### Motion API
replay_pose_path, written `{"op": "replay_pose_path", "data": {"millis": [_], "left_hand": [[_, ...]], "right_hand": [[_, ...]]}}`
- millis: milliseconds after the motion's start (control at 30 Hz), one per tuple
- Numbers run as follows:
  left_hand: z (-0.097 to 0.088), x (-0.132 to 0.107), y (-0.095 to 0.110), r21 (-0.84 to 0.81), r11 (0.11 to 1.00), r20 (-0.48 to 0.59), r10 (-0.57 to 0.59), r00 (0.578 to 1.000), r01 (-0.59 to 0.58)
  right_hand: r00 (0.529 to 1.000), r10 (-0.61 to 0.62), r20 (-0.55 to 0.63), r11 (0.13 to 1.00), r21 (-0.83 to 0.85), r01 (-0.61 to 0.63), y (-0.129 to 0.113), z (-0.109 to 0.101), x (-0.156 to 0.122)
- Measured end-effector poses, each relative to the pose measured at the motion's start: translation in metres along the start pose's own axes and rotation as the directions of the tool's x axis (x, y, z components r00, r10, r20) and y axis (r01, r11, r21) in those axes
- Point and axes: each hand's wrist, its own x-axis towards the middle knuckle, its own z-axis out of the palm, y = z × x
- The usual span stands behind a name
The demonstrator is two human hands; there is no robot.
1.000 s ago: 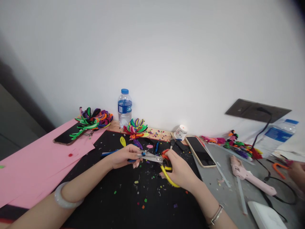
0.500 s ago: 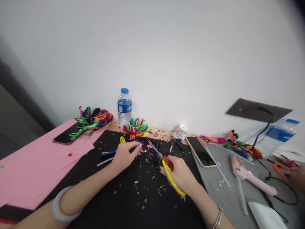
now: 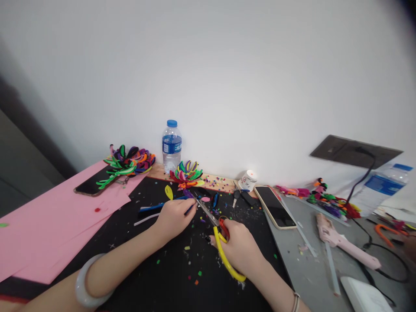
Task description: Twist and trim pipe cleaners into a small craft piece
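A long worktable against a white wall point(image 3: 227, 65) is covered at left by pink paper point(image 3: 48, 225), in the middle by a black mat point(image 3: 182, 286) speckled with coloured scraps, and at right by a grey surface point(image 3: 312, 268). A person seated at the mat leans both forearms across it. The right hand point(image 3: 238, 249) is closed around the yellow-and-red handles of a pair of scissors point(image 3: 216, 229), whose blades point up and left toward the other hand. The left hand point(image 3: 173, 216), with a pale bangle point(image 3: 85, 284) on its wrist, is curled around a blue pipe cleaner point(image 3: 156, 206) that lies across the mat, its fingertips just beside the scissor tips. A clear water bottle point(image 3: 171, 146) with a blue cap stands by the wall at the back, a bundle of looped pipe cleaners point(image 3: 186, 174) in front of it and a larger bundle point(image 3: 128, 161) to its left, touching a dark phone point(image 3: 92, 184) on the pink paper. A second phone point(image 3: 275, 206) lies at the mat's right edge, with a pink glue gun point(image 3: 344, 245) farther right and its black cord point(image 3: 380, 264) looping nearby. A small white tape roll point(image 3: 247, 180) and keys point(image 3: 237, 193) sit near the wall.
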Motion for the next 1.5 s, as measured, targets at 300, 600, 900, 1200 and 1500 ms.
{"op": "replay_pose_path", "data": {"millis": [300, 600, 900, 1200, 1500], "left_hand": [[0.002, -0.002, -0.001, 0.036, 0.999, 0.022, 0.015, 1.0, -0.016], [0.001, 0.0, -0.001, -0.121, 0.991, 0.014, -0.054, 0.998, 0.055], [-0.013, 0.012, 0.004, -0.498, 0.822, 0.175, -0.216, 0.961, 0.276], [-0.003, 0.013, -0.007, -0.806, 0.108, 0.536, -0.284, 0.795, 0.582], [-0.004, 0.01, -0.019, -0.682, -0.297, 0.713, -0.061, 0.699, 0.669]], "right_hand": [[1.0, 0.006, 0.01, 0.995, 0.102, -0.007, 0.001, 0.004, 0.001], [1.0, 0.001, 0.021, 0.984, 0.178, -0.004, 0.003, 0.005, 0.002], [0.996, -0.03, 0.088, 0.947, 0.321, 0.0, 0.008, 0.005, 0.011], [0.992, -0.061, 0.111, 0.92, 0.391, 0.013, 0.01, 0.002, 0.012], [0.977, -0.181, 0.115, 0.913, 0.389, 0.124, 0.012, -0.005, 0.012]]}}
